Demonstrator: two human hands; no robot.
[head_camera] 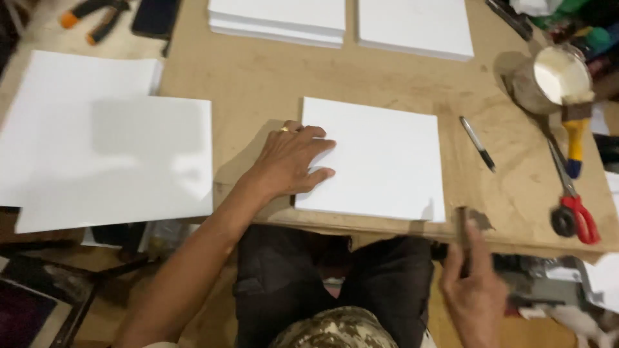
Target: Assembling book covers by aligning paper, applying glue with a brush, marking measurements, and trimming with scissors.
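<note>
Resting flat under the spread left hand (pixel 293 161), a plain white square panel (pixel 380 161) (unmarked, clean-edged), right hand (pixel 474 283) pinching a dark strip (pixel 463 225).

We see a brown wooden board table (pixel 258 77) bearing white square panels (pixel 377 158), a black pen (pixel 477 143), red-handled scissors (pixel 574 209) and an open paint tin (pixel 554 77).

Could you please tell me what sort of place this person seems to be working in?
Probably a small craft or bookbinding workshop: a worn wooden board serves as the bench, with stacks of white sheets, an open tin of white paste with a brush, and red-handled scissors.
</note>
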